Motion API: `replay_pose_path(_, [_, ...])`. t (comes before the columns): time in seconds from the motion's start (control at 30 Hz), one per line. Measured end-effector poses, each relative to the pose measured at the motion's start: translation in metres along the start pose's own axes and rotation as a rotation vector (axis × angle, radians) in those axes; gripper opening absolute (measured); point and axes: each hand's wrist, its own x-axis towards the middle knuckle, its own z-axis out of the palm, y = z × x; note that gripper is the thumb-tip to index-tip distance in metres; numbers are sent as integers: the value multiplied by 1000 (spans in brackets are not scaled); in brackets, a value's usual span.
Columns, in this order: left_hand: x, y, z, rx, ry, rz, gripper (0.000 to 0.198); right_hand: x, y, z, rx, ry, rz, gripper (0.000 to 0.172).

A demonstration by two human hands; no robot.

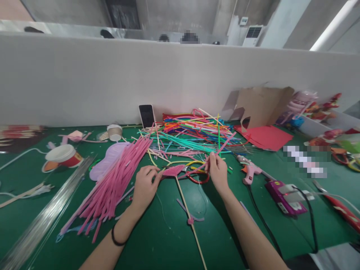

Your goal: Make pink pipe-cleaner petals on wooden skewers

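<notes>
A pink fuzzy shape made of pipe cleaner (173,171) sits above the green table, on top of a thin pale stick (182,197) that runs down toward me. At its left tip, the fingers of my left hand (146,185) pinch it. My right hand (218,170) is closed on a pink pipe cleaner (227,142), whose end sticks out up and to the right. A small pink bead-like piece (190,221) is on the stick lower down. Behind the shape lie scissors (199,177) with red and yellow handles, partly hidden.
Pink pipe cleaners (112,180) lie in a bundle at left, and a multicoloured heap (191,131) at the back. A phone (147,116) leans on the white partition (112,78). To the right are a glue gun (250,170), a purple box (284,198) and cables.
</notes>
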Motion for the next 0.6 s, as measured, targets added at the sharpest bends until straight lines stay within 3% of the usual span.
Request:
replay_pose_path(0.13, [-1,2,-1,-18,-104,-30,39,3,8,5,153,-136,169,48])
replay_pose_path(0.27, [-3,3,5,-25,-135,63,24,9,20,1,80,-220,282,47])
replay_pose_path(0.43, [-5,6,9,46,-126,233,16,7,19,-2,-169,-259,116,45])
replay_pose_path(0.6, [-5,6,7,80,-200,270,14,1,12,0,-227,-278,69,45])
